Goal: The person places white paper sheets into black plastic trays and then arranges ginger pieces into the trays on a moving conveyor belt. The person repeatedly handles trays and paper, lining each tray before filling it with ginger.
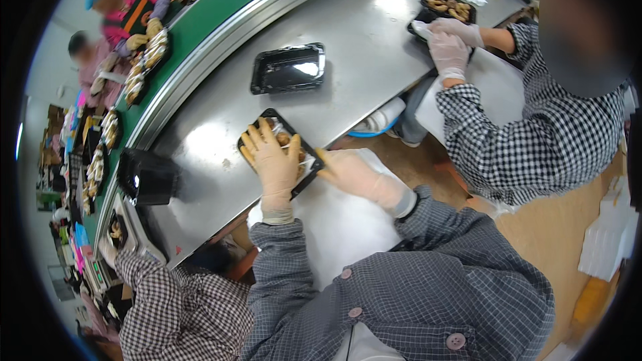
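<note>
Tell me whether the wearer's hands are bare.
No: the left hand, over the black plastic tray, and the right hand are both gloved.

No words, numbers, labels or signs can be read. Beyond the left end of the steel table (217, 124), a device (100, 283) bears a small green-lit display (97, 271), too tiny and blurred to make out.

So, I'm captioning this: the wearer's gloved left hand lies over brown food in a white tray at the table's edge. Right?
Not quite: in the head view, the tray under the left hand is black, not white. The rest stands.
</note>
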The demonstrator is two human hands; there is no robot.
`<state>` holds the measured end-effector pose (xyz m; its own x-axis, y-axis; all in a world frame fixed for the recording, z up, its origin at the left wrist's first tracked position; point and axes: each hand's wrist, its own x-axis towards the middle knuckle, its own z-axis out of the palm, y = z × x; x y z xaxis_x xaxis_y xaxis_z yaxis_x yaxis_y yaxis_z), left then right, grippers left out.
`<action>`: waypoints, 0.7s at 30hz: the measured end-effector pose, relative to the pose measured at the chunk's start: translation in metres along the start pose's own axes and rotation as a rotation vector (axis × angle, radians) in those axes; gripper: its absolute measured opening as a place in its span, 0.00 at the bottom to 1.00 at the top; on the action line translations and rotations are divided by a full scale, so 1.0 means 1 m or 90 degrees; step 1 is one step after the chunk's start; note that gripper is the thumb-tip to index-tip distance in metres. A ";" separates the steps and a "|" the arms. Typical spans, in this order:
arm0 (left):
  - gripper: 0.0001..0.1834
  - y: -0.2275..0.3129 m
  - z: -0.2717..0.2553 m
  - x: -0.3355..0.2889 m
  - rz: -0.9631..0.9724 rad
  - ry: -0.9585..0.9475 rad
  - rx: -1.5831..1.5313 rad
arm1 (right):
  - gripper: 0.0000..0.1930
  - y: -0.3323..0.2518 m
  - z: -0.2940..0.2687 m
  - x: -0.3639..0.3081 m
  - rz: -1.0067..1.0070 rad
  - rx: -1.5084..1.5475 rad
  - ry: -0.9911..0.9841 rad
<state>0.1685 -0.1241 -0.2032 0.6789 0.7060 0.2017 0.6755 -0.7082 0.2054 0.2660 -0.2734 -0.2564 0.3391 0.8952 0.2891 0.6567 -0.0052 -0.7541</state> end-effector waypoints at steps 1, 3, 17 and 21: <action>0.47 -0.009 0.007 -0.003 0.001 0.012 -0.005 | 0.26 -0.011 0.004 -0.004 0.029 0.004 0.002; 0.47 -0.017 0.021 -0.003 0.010 0.029 -0.026 | 0.26 -0.009 0.006 -0.003 0.052 0.005 -0.020; 0.36 -0.031 0.001 -0.021 -0.066 0.318 -0.473 | 0.24 0.005 0.001 0.004 0.292 0.411 -0.120; 0.32 -0.103 0.004 -0.064 -0.177 0.414 -0.345 | 0.26 -0.014 0.000 0.006 0.343 0.539 -0.219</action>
<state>0.0567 -0.0960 -0.2407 0.1016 0.8313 0.5464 0.4509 -0.5281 0.7196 0.2588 -0.2679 -0.2448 0.1499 0.9458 -0.2880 -0.2520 -0.2452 -0.9362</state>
